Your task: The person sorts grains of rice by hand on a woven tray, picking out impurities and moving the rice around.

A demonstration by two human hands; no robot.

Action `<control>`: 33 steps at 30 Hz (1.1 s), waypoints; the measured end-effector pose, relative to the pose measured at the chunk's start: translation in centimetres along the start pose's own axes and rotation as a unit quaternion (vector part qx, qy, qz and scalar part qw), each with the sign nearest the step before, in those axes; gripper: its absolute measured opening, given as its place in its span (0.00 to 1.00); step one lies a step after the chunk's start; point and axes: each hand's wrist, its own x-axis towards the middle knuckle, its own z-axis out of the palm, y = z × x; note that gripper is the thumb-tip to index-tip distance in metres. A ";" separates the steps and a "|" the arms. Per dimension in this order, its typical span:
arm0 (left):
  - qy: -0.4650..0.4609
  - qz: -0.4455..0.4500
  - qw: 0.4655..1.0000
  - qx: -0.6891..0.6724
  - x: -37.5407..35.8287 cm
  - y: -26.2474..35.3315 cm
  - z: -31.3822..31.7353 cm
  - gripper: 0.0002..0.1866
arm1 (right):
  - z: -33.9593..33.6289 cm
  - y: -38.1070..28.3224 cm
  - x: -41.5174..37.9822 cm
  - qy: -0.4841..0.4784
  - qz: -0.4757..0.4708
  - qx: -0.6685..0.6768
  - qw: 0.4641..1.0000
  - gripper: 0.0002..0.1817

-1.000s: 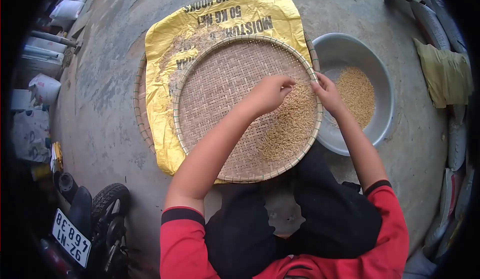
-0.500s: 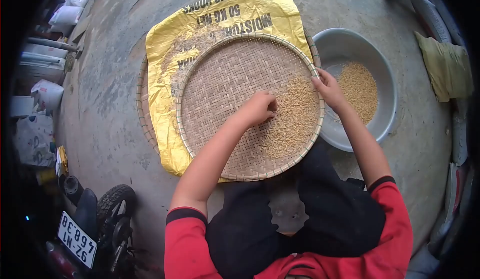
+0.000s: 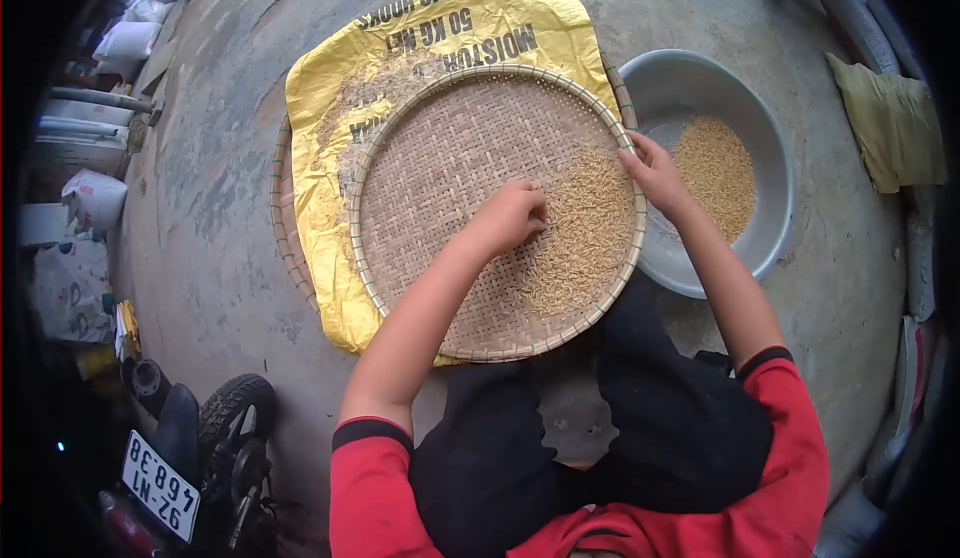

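A round woven bamboo winnowing tray (image 3: pixel 440 168) lies before me, with a spread of golden-brown grain (image 3: pixel 590 228) over its right side. My left hand (image 3: pixel 512 216) is over the middle of the tray, at the left edge of the grain. Its fingers are curled together, and whatever they hold is hidden. At the tray's right rim, my right hand (image 3: pixel 655 176) grips the edge, thumb on the rim and the other fingers partly out of sight. Beneath the tray is a yellow printed sack (image 3: pixel 325 208), with chaff-like bits on it.
To the right stands a grey metal basin (image 3: pixel 770 228) holding a heap of similar grain (image 3: pixel 715 173). Another woven tray (image 3: pixel 283 198) shows under the sack. A motorbike (image 3: pixel 215 428) is at lower left, white bags (image 3: pixel 130 40) at upper left, and a yellowish sack (image 3: pixel 885 123) at far right.
Both hands stay in nearly the same places, the left over the grain's edge and the right on the rim. The view has shifted slightly.
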 end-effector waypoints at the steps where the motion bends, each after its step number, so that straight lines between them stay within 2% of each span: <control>1: 0.004 0.006 1.000 0.006 -0.1 0.1 0.0 0.06 | 0.0 0.0 0.0 -0.003 0.001 -0.003 1.000 0.27; 5: 0.022 0.030 0.997 0.060 -0.2 1.0 -0.6 0.07 | 0.1 -0.3 -0.2 0.001 0.002 0.000 1.000 0.26; 7: 0.007 -0.027 1.000 -0.009 0.6 1.5 -1.8 0.07 | 0.2 -0.6 -0.3 -0.002 0.000 0.000 1.000 0.26; 8: 0.006 -0.027 1.000 -0.009 1.1 2.3 -2.4 0.07 | 0.1 -0.4 -0.3 -0.001 0.001 0.000 1.000 0.26; 10: 0.029 -0.063 0.979 -0.189 2.0 4.5 -3.4 0.08 | 0.0 -0.2 -0.1 0.004 0.013 -0.004 1.000 0.26; 12: -0.003 0.026 0.963 -0.267 2.7 9.4 -4.3 0.17 | 0.1 -0.8 -0.6 -0.008 -0.003 -0.007 1.000 0.27; 14: -0.074 0.182 0.878 -0.436 2.6 13.4 -3.9 0.27 | 0.0 -1.3 -0.9 -0.020 -0.017 -0.017 1.000 0.28; 15: -0.072 0.185 0.876 -0.440 2.6 13.6 -4.0 0.27 | 0.2 -1.5 -1.1 -0.011 -0.011 -0.038 0.999 0.28; 17: -0.043 0.186 0.954 -0.233 2.7 13.6 -4.4 0.29 | 0.2 -1.8 -1.1 0.007 -0.001 -0.079 0.997 0.28; 18: 0.002 0.157 0.967 -0.203 2.8 12.2 -4.2 0.27 | 0.1 -1.8 -0.9 0.006 -0.003 -0.081 0.997 0.28; 20: 0.060 0.069 0.987 -0.133 2.4 7.9 -3.2 0.20 | 0.2 -0.8 -0.4 -0.003 0.012 0.019 1.000 0.27; 21: 0.073 0.012 0.993 -0.093 1.8 6.0 -2.8 0.16 | 0.2 -0.1 -0.1 0.006 0.009 0.009 1.000 0.27; 23: 0.080 -0.017 0.994 -0.077 0.5 2.9 -1.9 0.09 | 0.2 -0.6 -0.3 0.004 0.005 0.008 1.000 0.27; 27: 0.031 0.003 0.999 -0.016 -1.1 0.3 -0.8 0.11 | 0.1 -0.4 -0.2 0.003 0.002 0.004 1.000 0.27; 33: 0.014 0.011 0.999 0.041 -0.6 1.1 -0.6 0.13 | 0.1 -0.1 -0.1 -0.002 -0.004 0.025 1.000 0.27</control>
